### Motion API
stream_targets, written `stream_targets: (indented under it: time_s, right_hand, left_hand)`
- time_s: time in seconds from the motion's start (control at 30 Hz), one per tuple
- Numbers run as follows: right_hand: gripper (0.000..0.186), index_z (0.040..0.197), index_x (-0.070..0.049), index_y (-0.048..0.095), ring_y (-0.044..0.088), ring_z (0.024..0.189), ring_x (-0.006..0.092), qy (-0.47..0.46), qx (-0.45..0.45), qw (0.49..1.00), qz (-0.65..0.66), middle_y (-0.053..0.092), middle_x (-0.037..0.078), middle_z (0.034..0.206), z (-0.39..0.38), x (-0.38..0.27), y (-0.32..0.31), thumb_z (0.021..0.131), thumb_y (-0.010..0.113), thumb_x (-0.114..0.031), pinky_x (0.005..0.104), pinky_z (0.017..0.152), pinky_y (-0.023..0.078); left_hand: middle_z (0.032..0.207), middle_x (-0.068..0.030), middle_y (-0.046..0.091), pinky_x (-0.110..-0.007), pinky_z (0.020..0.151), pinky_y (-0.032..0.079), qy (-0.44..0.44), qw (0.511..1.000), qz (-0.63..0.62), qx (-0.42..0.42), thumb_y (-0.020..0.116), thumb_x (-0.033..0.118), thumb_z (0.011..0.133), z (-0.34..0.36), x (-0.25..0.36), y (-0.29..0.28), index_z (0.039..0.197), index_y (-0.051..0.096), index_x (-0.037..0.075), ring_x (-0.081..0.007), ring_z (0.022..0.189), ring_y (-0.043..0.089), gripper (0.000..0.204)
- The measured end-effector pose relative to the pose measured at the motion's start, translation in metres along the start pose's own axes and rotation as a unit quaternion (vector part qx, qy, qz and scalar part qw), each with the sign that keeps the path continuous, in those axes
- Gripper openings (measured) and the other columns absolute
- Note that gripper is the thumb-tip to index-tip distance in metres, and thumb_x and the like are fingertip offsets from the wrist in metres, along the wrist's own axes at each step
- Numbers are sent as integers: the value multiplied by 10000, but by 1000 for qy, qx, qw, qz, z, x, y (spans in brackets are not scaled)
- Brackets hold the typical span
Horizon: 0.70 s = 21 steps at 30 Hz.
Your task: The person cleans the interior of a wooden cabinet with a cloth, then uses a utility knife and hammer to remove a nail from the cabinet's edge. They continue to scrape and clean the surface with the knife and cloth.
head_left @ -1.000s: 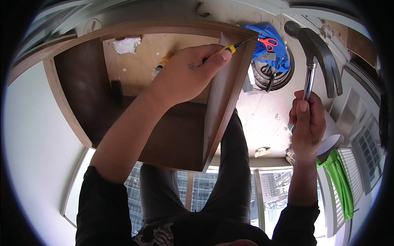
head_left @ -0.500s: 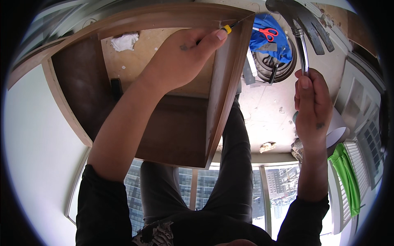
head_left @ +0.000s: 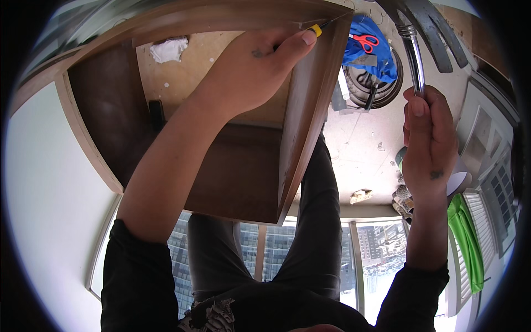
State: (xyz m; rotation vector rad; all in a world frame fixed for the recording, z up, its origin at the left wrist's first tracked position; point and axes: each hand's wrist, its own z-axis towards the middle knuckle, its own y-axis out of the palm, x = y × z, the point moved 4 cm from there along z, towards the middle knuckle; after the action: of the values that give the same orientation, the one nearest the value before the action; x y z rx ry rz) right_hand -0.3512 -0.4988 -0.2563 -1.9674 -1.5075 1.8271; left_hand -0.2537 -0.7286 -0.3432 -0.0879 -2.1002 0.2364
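My left hand (head_left: pixel 249 77) grips a small tool with a yellow-and-black handle (head_left: pixel 315 30) and a thin dark shaft, held at the upper right corner of a brown wooden cabinet box (head_left: pixel 160 25), whose open interior lies below my forearm. My right hand (head_left: pixel 428 144) is closed round the shiny metal handle of a claw hammer (head_left: pixel 412 58), held upright to the right of that corner, its dark head high at the upper right, partly cut off by the picture's edge. The left hand's fingertips are partly hidden.
A blue cloth (head_left: pixel 365 63) with red scissors (head_left: pixel 369 41) lies over a round dark object behind the box. A white crumpled cloth (head_left: pixel 168 50) shows inside it. My legs (head_left: pixel 310 249) are below. A green cloth (head_left: pixel 464 238) hangs at the right, and windows line the lower background.
The box corner, my left hand with the tool and my right hand with the hammer have all moved higher in the picture. The hammer has also shifted slightly right. Both grips are unchanged.
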Motion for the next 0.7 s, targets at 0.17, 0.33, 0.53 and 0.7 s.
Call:
stream_targets:
  time_s: [0.17, 0.33, 0.53, 0.7]
  right_hand:
    - [195, 1081, 19, 617, 490, 656, 106, 2, -13, 1000, -28, 588, 70, 764, 0, 8, 8, 1071, 560, -167, 258, 594, 409]
    - [201, 1115, 24, 621, 486, 671, 84, 24, 2, 1000, -5, 582, 62, 766, 0, -3, -1, 1071, 563, -164, 242, 601, 406]
    - [202, 1126, 35, 612, 501, 685, 83, -12, 6, 999, 36, 590, 72, 782, -10, 4, 1, 1076, 546, -149, 241, 617, 418]
    - [240, 1099, 33, 606, 482, 661, 83, 50, -15, 998, -16, 567, 58, 761, 0, 6, 3, 1088, 528, -194, 259, 586, 403]
  left_hand:
    - [737, 59, 448, -241, 637, 350, -50, 998, 26, 4, 550, 444, 1057, -2, 3, 0, 1055, 672, 44, -40, 688, 398, 419]
    - [819, 47, 534, -251, 723, 396, -49, 998, 25, 7, 573, 485, 1040, -2, 0, 0, 1235, 686, 17, -54, 773, 458, 520]
    - [890, 29, 605, -239, 789, 429, -70, 997, 23, 11, 576, 501, 1035, -5, 0, 2, 1310, 667, 30, -58, 835, 507, 552]
    - [894, 22, 620, -233, 799, 431, -72, 997, 37, 12, 585, 516, 1027, -4, 1, 1, 1310, 671, 29, -59, 849, 518, 569]
